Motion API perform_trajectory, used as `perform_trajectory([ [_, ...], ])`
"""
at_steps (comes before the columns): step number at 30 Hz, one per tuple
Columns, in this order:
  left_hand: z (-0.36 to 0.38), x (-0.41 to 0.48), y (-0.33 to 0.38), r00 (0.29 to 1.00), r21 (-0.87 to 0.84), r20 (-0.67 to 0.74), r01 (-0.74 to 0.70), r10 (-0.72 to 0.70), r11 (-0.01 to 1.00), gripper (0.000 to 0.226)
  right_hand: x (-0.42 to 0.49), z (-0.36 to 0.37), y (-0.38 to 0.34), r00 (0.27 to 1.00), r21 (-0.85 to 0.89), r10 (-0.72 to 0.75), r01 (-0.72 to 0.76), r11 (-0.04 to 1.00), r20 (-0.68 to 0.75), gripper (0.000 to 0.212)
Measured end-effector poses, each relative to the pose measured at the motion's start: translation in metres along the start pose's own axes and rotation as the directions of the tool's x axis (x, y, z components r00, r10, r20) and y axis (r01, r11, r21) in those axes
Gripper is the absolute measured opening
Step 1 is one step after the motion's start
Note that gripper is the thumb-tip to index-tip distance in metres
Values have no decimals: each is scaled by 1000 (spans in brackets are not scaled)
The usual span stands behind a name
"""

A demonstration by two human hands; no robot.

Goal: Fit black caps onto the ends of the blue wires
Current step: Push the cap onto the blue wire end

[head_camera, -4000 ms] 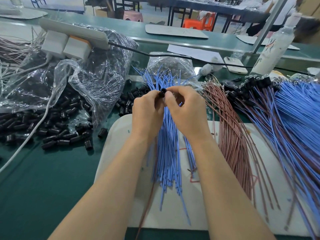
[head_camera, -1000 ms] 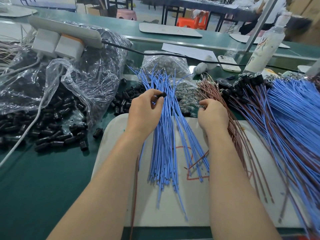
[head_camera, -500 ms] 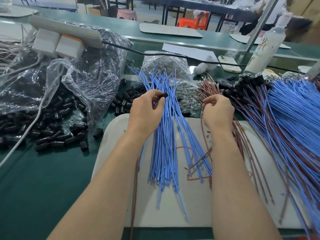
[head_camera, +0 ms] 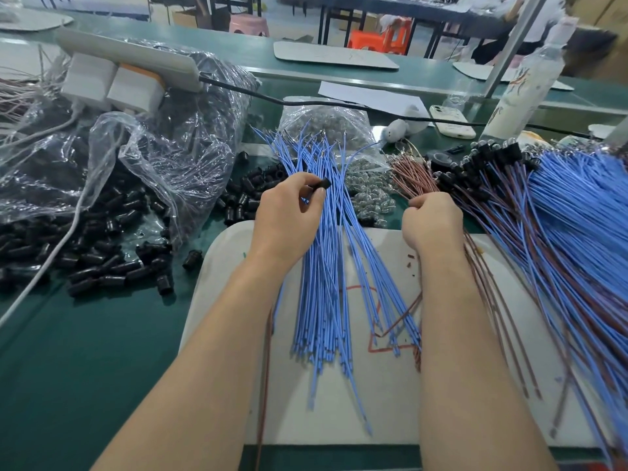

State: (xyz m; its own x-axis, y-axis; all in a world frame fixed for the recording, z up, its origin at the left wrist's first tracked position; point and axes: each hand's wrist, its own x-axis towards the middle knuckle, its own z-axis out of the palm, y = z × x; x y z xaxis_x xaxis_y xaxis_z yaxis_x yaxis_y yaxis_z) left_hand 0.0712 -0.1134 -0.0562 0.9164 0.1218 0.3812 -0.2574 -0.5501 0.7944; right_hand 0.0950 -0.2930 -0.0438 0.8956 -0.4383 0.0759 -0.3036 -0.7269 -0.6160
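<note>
Black cap point(head_camera: 323, 183) is pinched between the thumb and fingertips of the left hand point(head_camera: 289, 220), its barrel protruding toward the right. It is held directly over the bundle of blue wires point(head_camera: 326, 283). The bundle is laid on the white mat point(head_camera: 384, 402) with its long axis running from the near edge away from the person, and it is fanned out at the far, terminal ends. The left hand overlaps the bundle's left flank and is therefore the nearer of the two. The right hand point(head_camera: 431, 224) is placed beyond the bundle's right flank, against the near tips of the brown wires point(head_camera: 413, 178). Its fingers are curled tightly inward, and whether a strand is gripped cannot be told, since the back of the hand hides them. Loose caps point(head_camera: 102, 263) are heaped to the left, well apart from the mat, and capped wires point(head_camera: 560, 232) are piled to the right. It is judged that a blue end must be brought rightward-to-leftward into line with the cap's bore, so the right hand has to cross to the bundle.
</note>
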Motion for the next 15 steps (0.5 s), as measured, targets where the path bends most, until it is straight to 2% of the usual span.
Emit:
perform_trajectory([
  [3,0,1,0,1000,3,10,13,-13,1000,16,-6,9,-3,994,25,-111,111,994,-13,42],
  [7,0,1,1,1000,1,7,26,-26,1000,16,-5,15,0,989,-16,-147,147,989,1,47],
  [12,-1,0,3,1000,2,13,27,-27,1000,19,-4,19,1,988,-42,-149,147,988,-33,21],
  [15,-2,0,4,1000,8,23,20,-20,1000,21,-4,20,0,991,-46,-133,132,990,-17,14],
])
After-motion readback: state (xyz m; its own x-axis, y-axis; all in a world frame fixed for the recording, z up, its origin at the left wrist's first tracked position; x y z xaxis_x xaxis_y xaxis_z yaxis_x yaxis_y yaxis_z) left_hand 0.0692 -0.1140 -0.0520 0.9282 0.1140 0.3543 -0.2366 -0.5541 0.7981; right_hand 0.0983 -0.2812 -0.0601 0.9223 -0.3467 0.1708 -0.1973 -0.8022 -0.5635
